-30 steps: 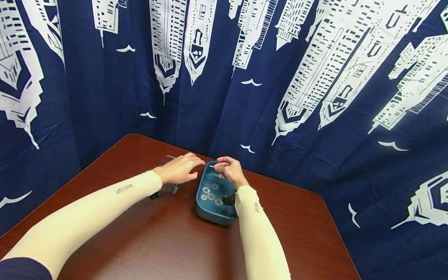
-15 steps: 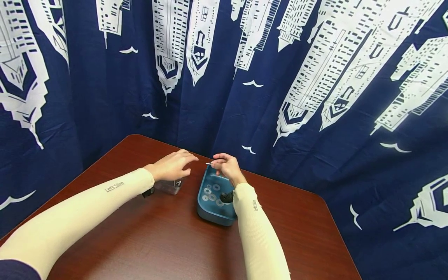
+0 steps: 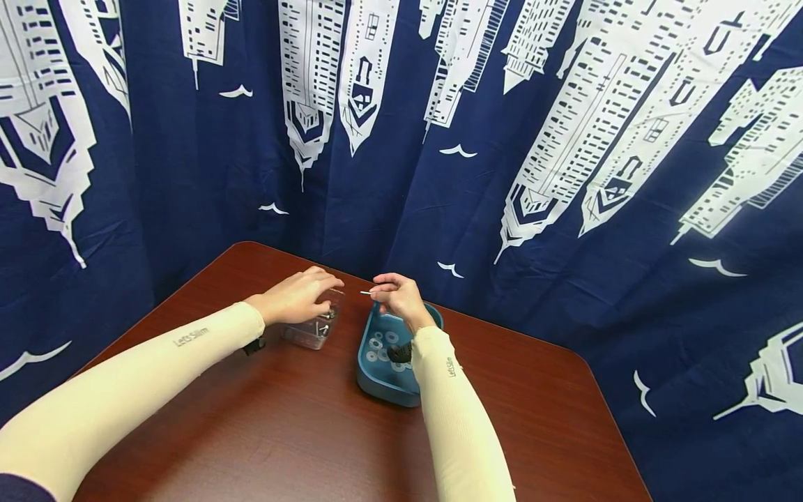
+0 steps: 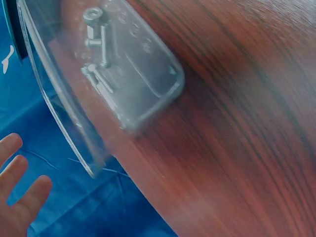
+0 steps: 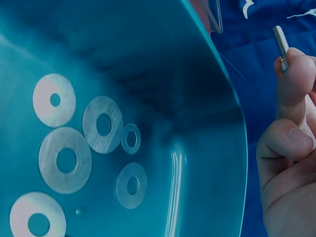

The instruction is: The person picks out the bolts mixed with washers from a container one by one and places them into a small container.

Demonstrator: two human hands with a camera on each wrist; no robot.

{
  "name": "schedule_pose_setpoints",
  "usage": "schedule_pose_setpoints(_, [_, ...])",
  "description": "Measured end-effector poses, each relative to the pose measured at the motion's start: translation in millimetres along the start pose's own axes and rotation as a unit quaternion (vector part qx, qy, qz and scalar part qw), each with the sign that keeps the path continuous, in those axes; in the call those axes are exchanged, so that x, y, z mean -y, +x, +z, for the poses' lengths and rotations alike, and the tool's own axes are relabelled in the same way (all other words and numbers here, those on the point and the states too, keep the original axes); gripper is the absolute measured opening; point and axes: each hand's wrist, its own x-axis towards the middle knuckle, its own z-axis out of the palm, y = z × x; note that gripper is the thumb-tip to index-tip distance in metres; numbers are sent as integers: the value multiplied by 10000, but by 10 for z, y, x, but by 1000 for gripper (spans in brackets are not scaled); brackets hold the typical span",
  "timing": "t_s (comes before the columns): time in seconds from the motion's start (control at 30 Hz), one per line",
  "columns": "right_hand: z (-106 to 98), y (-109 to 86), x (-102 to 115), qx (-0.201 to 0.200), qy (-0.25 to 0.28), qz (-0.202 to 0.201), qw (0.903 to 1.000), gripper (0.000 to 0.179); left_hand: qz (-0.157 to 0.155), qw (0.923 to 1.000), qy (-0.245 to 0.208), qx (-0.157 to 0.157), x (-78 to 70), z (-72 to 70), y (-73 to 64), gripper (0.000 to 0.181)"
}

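My right hand (image 3: 401,300) pinches a threaded bolt (image 5: 280,42) above the far left rim of the blue bin (image 3: 384,392). The bolt's threaded end sticks out past the fingertips; its head is not visible. Several flat washers (image 5: 65,160) lie on the bin floor, differing in size. My left hand (image 3: 293,297) hovers over a clear plastic box (image 4: 153,106), fingers loosely extended and holding nothing. The box's lid (image 4: 74,121) stands raised at its far side. Inside lie several bolts (image 4: 104,47), partly covered by the left hand in the head view.
The box and the bin stand a short way apart on a brown wooden table (image 3: 301,432). A blue curtain (image 3: 376,209) with white building prints hangs right behind the table's far edge. A black wrist camera (image 3: 399,352) under the right wrist blocks part of the bin.
My right hand has moved left with the bolt, from above the bin to near its far left rim. My left hand has drawn back to the left, uncovering more of the clear box.
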Motion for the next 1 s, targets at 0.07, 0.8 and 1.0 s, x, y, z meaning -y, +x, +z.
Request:
schedule_pose_setpoints(0.07, [19, 7, -2, 46, -23, -21, 10000, 30, -89, 10000, -44, 3, 32, 0, -22, 48])
schedule_pose_setpoints(0.8, [162, 63, -28, 187, -148, -45, 9997, 28, -284, 9993, -123, -215, 330, 15, -247, 48])
schedule_pose_setpoints(1.0, [202, 69, -24, 219, -128, -107, 9996, 28, -361, 9990, -116, -225, 383, 9, -295, 48])
